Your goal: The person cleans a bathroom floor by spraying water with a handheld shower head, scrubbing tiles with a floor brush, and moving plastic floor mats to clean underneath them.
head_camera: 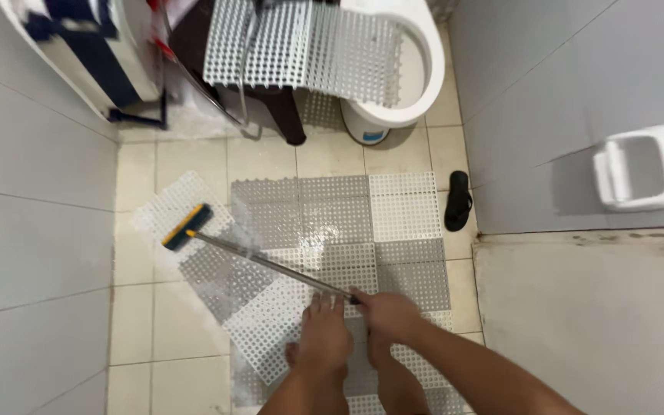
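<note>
I hold a long-handled scrub brush in both hands. Its blue and yellow head (186, 227) rests on a wet, perforated floor mat (194, 200) at the left. The thin metal handle (270, 265) runs diagonally back to me. My right hand (387, 313) grips the handle's near end. My left hand (324, 338) sits just beside it, with its fingers over the handle. Grey and white perforated mat tiles (393, 223) cover the tiled floor under the brush and under my bare feet.
A white toilet (424, 77) stands at the back with more perforated mats (301, 42) draped over it and over a dark stool (290, 115). A white and blue appliance (94, 54) is at the back left. A black slipper (457, 201) lies by the right wall, which carries a white holder (643, 167).
</note>
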